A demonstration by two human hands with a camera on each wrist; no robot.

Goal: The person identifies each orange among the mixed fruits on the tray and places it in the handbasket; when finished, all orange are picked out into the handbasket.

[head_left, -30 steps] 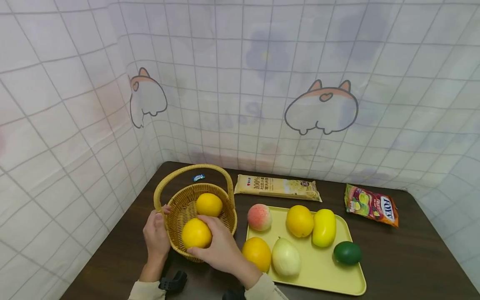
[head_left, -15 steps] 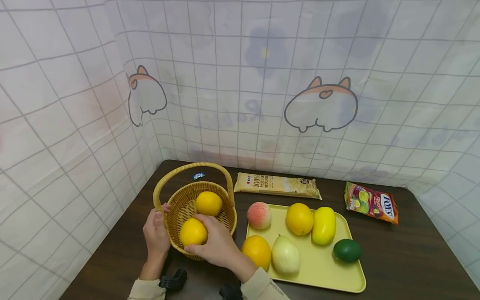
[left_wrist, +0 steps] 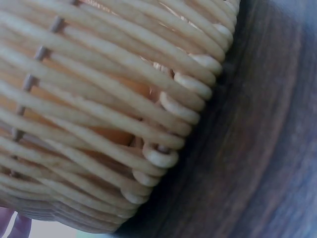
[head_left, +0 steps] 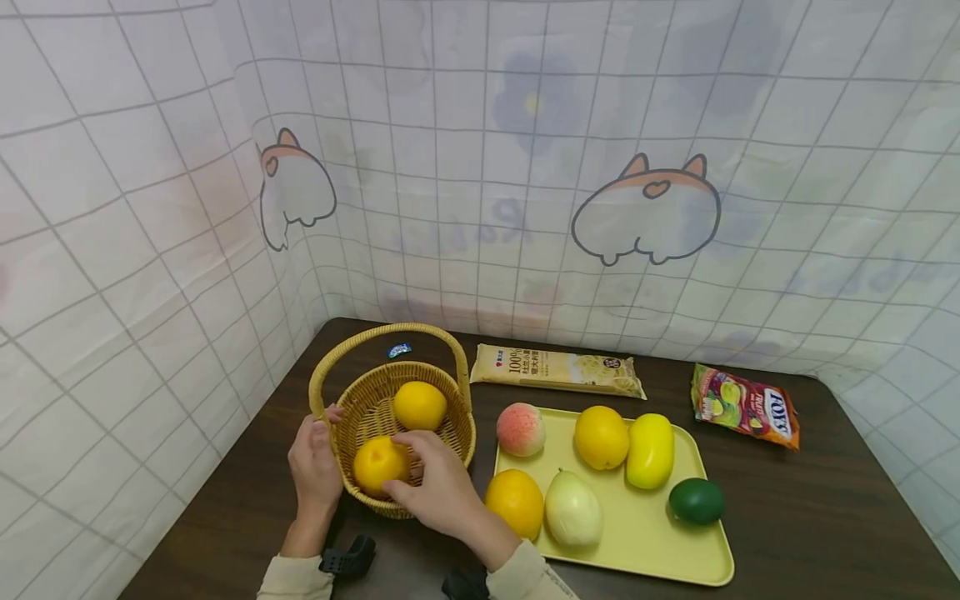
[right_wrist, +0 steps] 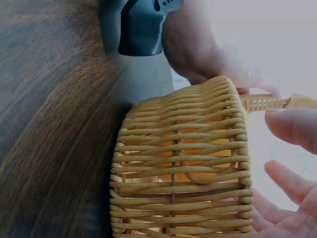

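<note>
A dark wood-grain table (head_left: 795,517) is bordered by white, grid-patterned cloth walls (head_left: 450,150). The left wrist view shows the looped base edge (left_wrist: 179,108) of the wicker basket (head_left: 365,408), concealed in the head view. The near orange (head_left: 377,468) is round and yellow-orange, located inside the basket, near left. The right hand (head_left: 442,493) has thumb and fingers spread apart beside it; contact cannot be determined. The left hand (head_left: 313,468) grips the basket's left rim.

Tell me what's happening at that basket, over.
Left grip holds basket. Right grip open at nearer orange, contact unclear. That and farther orange inside. Nothing visibly blocking.
</note>
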